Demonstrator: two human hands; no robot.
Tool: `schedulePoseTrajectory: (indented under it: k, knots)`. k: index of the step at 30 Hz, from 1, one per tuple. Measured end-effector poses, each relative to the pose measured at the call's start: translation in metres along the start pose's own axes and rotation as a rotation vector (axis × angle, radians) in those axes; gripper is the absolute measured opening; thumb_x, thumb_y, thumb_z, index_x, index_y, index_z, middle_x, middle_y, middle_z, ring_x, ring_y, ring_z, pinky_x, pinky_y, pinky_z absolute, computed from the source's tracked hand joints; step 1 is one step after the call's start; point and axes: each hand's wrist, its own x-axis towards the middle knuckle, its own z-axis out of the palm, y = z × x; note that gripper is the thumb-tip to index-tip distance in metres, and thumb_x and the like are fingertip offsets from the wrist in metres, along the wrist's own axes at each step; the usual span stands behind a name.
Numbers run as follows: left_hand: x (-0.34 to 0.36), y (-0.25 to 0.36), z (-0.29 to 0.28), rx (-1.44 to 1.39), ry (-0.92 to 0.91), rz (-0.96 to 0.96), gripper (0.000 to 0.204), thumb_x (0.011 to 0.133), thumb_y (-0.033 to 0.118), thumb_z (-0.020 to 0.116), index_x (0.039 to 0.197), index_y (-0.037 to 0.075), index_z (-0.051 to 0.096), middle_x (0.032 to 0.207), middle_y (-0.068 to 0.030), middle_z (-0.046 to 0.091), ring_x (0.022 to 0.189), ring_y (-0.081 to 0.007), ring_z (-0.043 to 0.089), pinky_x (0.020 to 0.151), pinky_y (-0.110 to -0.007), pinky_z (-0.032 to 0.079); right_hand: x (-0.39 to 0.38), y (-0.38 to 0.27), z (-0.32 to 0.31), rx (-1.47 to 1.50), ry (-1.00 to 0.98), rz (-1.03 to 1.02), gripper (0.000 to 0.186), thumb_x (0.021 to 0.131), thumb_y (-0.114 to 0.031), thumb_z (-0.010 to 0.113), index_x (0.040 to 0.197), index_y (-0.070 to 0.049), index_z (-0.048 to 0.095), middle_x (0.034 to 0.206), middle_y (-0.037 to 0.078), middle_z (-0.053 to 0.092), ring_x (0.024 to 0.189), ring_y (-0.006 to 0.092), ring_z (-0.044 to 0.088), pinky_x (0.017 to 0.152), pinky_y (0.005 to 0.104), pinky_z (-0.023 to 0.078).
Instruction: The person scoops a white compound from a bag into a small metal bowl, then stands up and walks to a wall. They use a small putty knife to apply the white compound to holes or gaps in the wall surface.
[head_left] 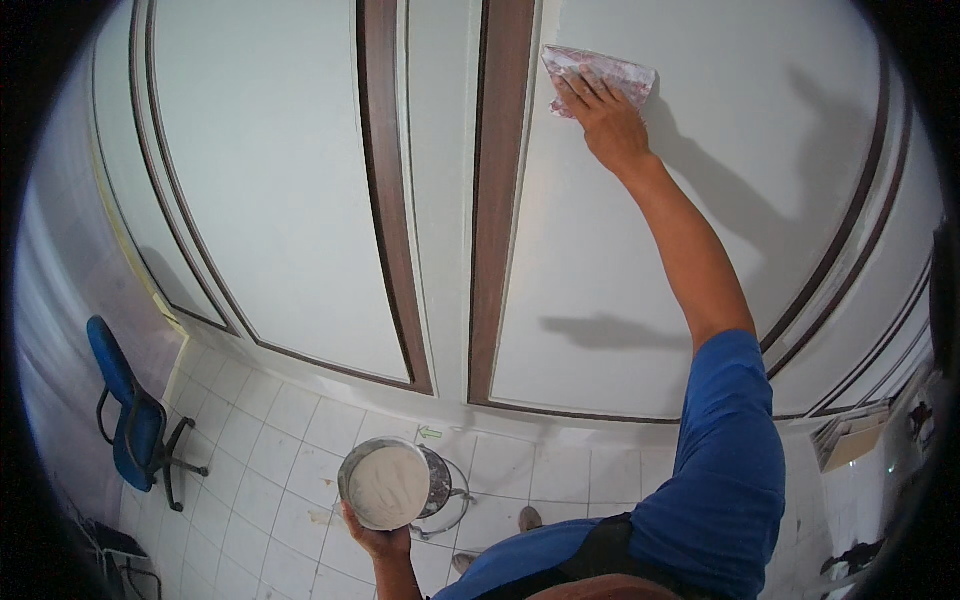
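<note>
High on the right white panel [590, 250], my right hand [612, 125] lies with its fingers stretched flat over a dusty white-and-reddish sheet [625, 75]. It presses the sheet against the panel beside the brown trim. Whether the sheet is cloth or abrasive paper, I cannot tell. Down at lower centre, my left hand [385, 543] is wrapped under the near rim of a round metal bowl [345, 470]. Pale beige powder or paste [388, 487] fills the bowl, its surface loosely streaked.
Brown trim [500, 200] frames the panels. Right beside the bowl, a dark speckled container [438, 482] and a curved metal ring [462, 505] stand over the white tiled floor [290, 480]. A blue swivel chair [135, 420] is at left; flat boards [850, 435] lean at right.
</note>
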Motion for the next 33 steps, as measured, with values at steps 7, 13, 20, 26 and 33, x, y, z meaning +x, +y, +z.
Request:
schedulePoseTrajectory:
  k: [7, 13, 20, 26, 33]
  knots:
    - [-0.001, -0.007, -0.001, -0.005, 0.014, 0.041, 0.067, 0.094, 0.057, 0.046, 0.143, 0.011, 0.042, 0.142, -0.0118, 0.048, 0.131, -0.0334, 0.045, 0.106, -0.055, 0.04, 0.005, 0.001, 0.008, -0.089, -0.082, -0.034, 0.057, 0.092, -0.006, 0.049, 0.148, -0.008, 0.037, 0.149, 0.008, 0.042, 0.14, 0.0275, 0.036, 0.116, 0.0424, 0.028]
    - [-0.001, -0.01, -0.006, -0.006, 0.014, 0.043, 0.069, 0.093, 0.058, 0.046, 0.144, 0.011, 0.04, 0.142, -0.0125, 0.047, 0.13, -0.0338, 0.046, 0.105, -0.055, 0.041, -0.011, -0.008, 0.02, -0.023, -0.154, -0.048, 0.058, 0.091, -0.004, 0.049, 0.148, -0.006, 0.036, 0.151, 0.011, 0.04, 0.142, 0.0275, 0.033, 0.118, 0.0425, 0.025]
    - [0.002, -0.011, -0.012, -0.029, 0.046, 0.075, 0.069, 0.094, 0.059, 0.045, 0.143, 0.011, 0.041, 0.141, -0.0121, 0.048, 0.13, -0.0335, 0.046, 0.104, -0.054, 0.042, -0.053, -0.036, -0.01, 0.175, -0.226, -0.073, 0.059, 0.088, -0.002, 0.05, 0.146, -0.006, 0.039, 0.149, 0.011, 0.043, 0.14, 0.0284, 0.037, 0.116, 0.0434, 0.028]
    - [0.002, -0.012, -0.017, 0.019, 0.0, 0.081, 0.065, 0.095, 0.057, 0.043, 0.143, 0.012, 0.042, 0.141, -0.0122, 0.048, 0.129, -0.0337, 0.047, 0.104, -0.053, 0.043, 0.012, 0.009, -0.031, 0.074, 0.017, 0.043, 0.055, 0.089, 0.0, 0.049, 0.143, -0.009, 0.044, 0.146, 0.009, 0.047, 0.137, 0.0267, 0.041, 0.114, 0.0423, 0.033]
    - [-0.004, -0.016, -0.013, -0.083, 0.028, 0.049, 0.065, 0.095, 0.056, 0.044, 0.143, 0.012, 0.042, 0.142, -0.0119, 0.048, 0.13, -0.0332, 0.047, 0.104, -0.053, 0.042, 0.043, 0.025, -0.02, 0.022, -0.021, 0.043, 0.058, 0.088, 0.002, 0.05, 0.144, -0.011, 0.043, 0.147, 0.007, 0.047, 0.137, 0.0253, 0.041, 0.114, 0.0398, 0.033]
